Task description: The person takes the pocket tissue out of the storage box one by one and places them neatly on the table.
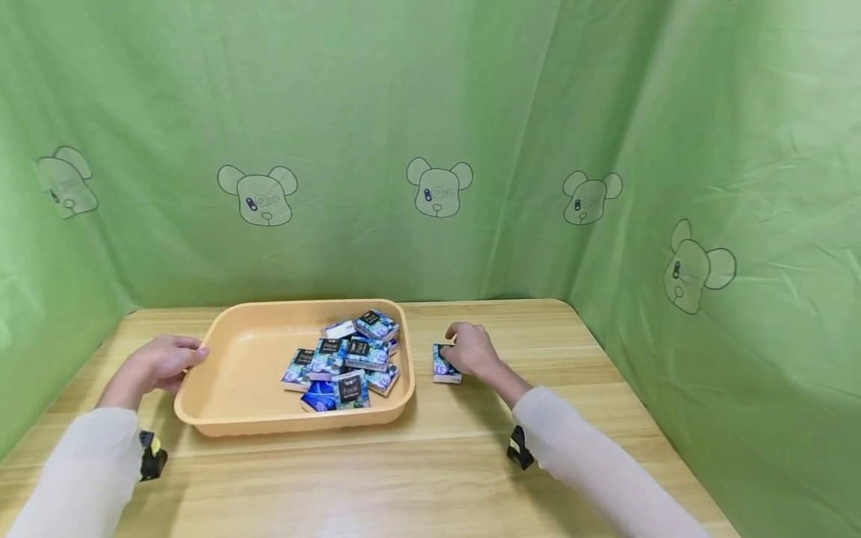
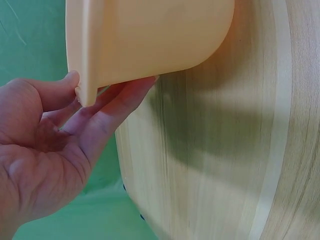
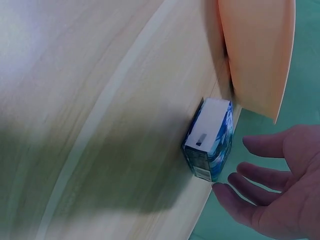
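My left hand (image 1: 167,361) pinches the left rim of a peach-coloured plastic tray (image 1: 229,424), thumb on top and fingers beneath, as the left wrist view shows. Several small blue floral tissue packs (image 1: 351,390) marked "Face" lie heaped in the tray's right part. Right of the tray, a single tissue pack (image 1: 446,371) rests on the table. My right hand (image 1: 473,350) is just over this pack; in the right wrist view its fingers (image 3: 235,202) are spread and appear apart from the pack (image 3: 209,127), whose white side and barcode show.
The wooden table (image 1: 377,478) has a rounded far right corner. Green curtains (image 1: 350,90) with printed bear heads hang behind it and along both sides. Black wrist devices (image 1: 519,448) are worn at both sleeves. The tray's raised wall (image 3: 255,55) stands beside the lone pack.
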Tool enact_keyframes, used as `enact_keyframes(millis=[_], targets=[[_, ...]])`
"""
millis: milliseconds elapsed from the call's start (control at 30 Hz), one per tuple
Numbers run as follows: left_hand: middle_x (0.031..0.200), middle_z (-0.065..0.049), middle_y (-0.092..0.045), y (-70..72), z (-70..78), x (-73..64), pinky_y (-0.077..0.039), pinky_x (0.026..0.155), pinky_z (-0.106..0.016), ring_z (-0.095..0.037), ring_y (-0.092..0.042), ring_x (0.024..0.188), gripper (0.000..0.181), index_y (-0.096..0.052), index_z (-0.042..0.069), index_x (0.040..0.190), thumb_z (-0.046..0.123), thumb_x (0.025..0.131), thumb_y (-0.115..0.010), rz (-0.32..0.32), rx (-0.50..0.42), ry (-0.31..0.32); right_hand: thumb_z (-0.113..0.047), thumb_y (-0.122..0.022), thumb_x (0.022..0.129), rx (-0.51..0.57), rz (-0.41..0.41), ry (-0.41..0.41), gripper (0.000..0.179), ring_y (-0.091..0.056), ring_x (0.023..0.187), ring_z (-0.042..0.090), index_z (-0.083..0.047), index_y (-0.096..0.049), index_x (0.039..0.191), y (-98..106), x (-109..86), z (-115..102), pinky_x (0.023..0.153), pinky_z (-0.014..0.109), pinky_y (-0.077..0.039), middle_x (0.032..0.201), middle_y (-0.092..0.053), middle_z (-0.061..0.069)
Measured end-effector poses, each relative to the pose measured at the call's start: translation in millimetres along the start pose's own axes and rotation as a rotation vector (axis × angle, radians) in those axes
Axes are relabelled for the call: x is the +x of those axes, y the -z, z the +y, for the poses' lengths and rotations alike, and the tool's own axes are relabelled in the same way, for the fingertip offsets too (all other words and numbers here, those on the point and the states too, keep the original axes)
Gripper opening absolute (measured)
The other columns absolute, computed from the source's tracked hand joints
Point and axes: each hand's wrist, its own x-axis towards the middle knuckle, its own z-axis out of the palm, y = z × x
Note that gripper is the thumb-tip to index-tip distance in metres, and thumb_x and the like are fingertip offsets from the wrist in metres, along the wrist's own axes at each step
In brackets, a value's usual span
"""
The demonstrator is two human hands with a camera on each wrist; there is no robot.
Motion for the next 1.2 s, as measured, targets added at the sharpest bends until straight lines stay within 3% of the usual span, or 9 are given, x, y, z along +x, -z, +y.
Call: enact_keyframes(millis=[267,567,800,1200], targets=[[0.112,-0.030,-0.061,-0.2,1.9,-0.7,-0.062,0.071,-0.032,-0.012,-0.067,0.075,0.062,-0.022,-0.019,0.149,0.019,0.106,-0.046,0.001,0.008,0.001,-0.017,-0.080,0.085,0.002,-0.056,0.000,0.033,-0.065,0.084,0.024,0.000,-0.070,0.112,0.2,-6.3,-4.1,0.076,0.036,-0.059,0.103,-0.072,0.017],[0.119,-0.037,-0.056,-0.7,3.2,-1.4,-0.062,0.071,-0.033,-0.013,-0.068,0.076,0.062,-0.021,-0.019,0.149,0.020,0.107,-0.045,0.002,0.014,0.000,-0.022,-0.083,0.082,-0.062,-0.072,0.037,0.032,-0.063,0.088,0.025,-0.003,-0.073,0.106,-4.9,-10.9,-2.4,0.084,0.040,-0.057,0.098,-0.073,0.013],[0.106,-0.026,-0.064,-0.9,2.6,-1.3,-0.062,0.070,-0.032,-0.013,-0.068,0.075,0.062,-0.021,-0.020,0.149,0.019,0.107,-0.045,0.004,0.010,0.007,-0.019,-0.083,0.082,-0.049,-0.064,0.041,0.041,-0.064,0.090,0.027,0.001,-0.070,0.116,-9.0,-14.1,-4.1,0.086,0.041,-0.058,0.104,-0.072,0.017],[0.114,-0.035,-0.060,-0.9,3.6,-1.8,-0.063,0.073,-0.037,-0.017,-0.070,0.079,0.061,-0.021,-0.020,0.149,0.019,0.108,-0.044,0.004,0.024,0.009,-0.015,-0.082,0.084,-0.020,-0.042,0.039,0.048,-0.065,0.089,0.027,0.002,-0.066,0.126,-14.0,-10.0,-6.0,0.081,0.038,-0.059,0.110,-0.071,0.020]])
